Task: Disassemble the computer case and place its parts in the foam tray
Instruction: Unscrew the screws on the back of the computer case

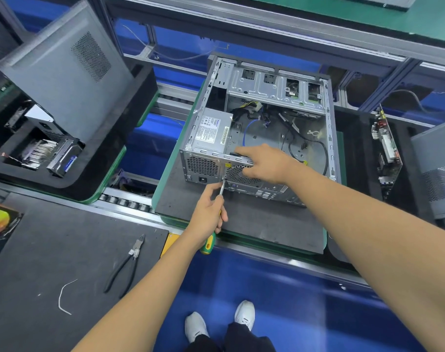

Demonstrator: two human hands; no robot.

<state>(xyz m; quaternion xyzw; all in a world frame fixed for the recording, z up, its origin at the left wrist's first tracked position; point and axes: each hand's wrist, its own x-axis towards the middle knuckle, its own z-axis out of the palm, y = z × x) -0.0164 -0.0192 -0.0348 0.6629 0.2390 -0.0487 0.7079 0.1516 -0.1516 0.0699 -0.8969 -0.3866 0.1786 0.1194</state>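
On the grey pad, centre of the head view: the computer case (262, 128) lies open side up, rear panel toward the person.
Power supply (211, 130): seated in the case's near left corner.
Left hand (208, 212): grips a screwdriver (211, 232) with a green and yellow handle, tip at the rear panel just below the power supply.
Right hand (264, 163): rests on the rear edge of the case, forefinger straight along the rim, other fingers curled over the fan grille.
Foam tray (71, 158): black, well left of the case, holding a side panel (64, 72) upright and a heatsink (41, 151).
Tabletop (51, 262): cutters (127, 262) lie near the left forearm.
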